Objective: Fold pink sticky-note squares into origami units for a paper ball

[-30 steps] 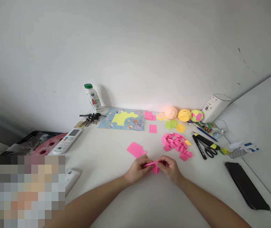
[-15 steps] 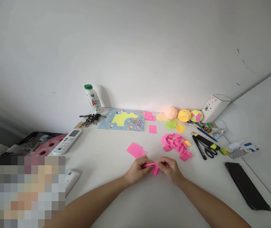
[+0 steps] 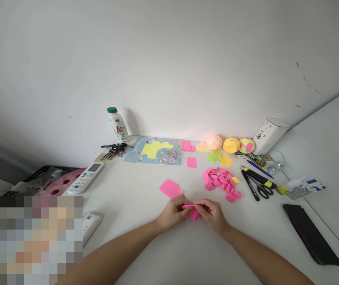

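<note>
Plain white tabletop (image 3: 127, 198) lay beneath left hand (image 3: 171, 213) and right hand (image 3: 214, 217), each grip pinched closed on a folded pink paper piece (image 3: 195, 215) at five o'clock; the right had edged slightly inward, suggesting crease-pressing.

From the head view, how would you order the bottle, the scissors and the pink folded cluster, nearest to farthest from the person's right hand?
From the right hand:
1. Pink folded cluster: just beyond it, toward the wall.
2. Scissors: farther, to the right.
3. Bottle: across to the left, near the wall.
</note>
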Tool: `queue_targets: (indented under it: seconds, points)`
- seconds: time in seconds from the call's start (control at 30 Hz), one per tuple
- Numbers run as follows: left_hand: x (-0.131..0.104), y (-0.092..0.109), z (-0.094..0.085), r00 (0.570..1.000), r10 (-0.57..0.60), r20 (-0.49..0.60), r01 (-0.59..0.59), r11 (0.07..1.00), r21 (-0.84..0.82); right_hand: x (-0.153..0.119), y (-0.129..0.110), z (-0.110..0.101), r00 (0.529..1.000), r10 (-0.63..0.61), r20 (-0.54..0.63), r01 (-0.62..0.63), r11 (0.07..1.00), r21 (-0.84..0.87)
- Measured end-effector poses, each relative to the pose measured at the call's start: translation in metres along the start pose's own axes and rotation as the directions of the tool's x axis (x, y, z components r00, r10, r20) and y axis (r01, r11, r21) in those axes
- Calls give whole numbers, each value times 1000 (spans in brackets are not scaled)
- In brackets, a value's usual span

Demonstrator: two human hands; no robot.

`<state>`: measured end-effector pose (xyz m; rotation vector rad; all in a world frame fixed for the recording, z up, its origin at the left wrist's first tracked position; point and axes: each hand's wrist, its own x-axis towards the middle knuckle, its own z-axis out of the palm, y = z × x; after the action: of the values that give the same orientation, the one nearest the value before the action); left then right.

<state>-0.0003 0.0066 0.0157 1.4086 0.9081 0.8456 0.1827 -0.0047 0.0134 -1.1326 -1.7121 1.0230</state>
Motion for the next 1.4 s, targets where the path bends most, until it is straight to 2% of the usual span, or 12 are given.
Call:
queue_targets:
  seconds: [0.17, 0.43, 0.73, 0.97, 1.4]
  points:
    - [2, -1, 1, 997, -76, 3, 75, 977, -199, 1, 4, 0, 997, 81, -19, -79, 994, 79]
    - [2, -7, -1, 996, -89, 18, 90, 974, -206, 2, 2, 1, 1000, -13, 24, 13, 1000, -19]
    - [4, -8, -1, 995, -100, -23, 87, 938, -334, 1, 3, 0, 999, 25, 47, -27, 998, 53]
    - [3, -7, -1, 996, -85, -4, 79, 939, -334, 1, 2, -1, 995, 66, 71, -71, 995, 72]
    - [3, -5, -3, 998, -60, -2, 56, 945, -321, 1, 1, -1, 994, 71, 81, -78, 993, 91]
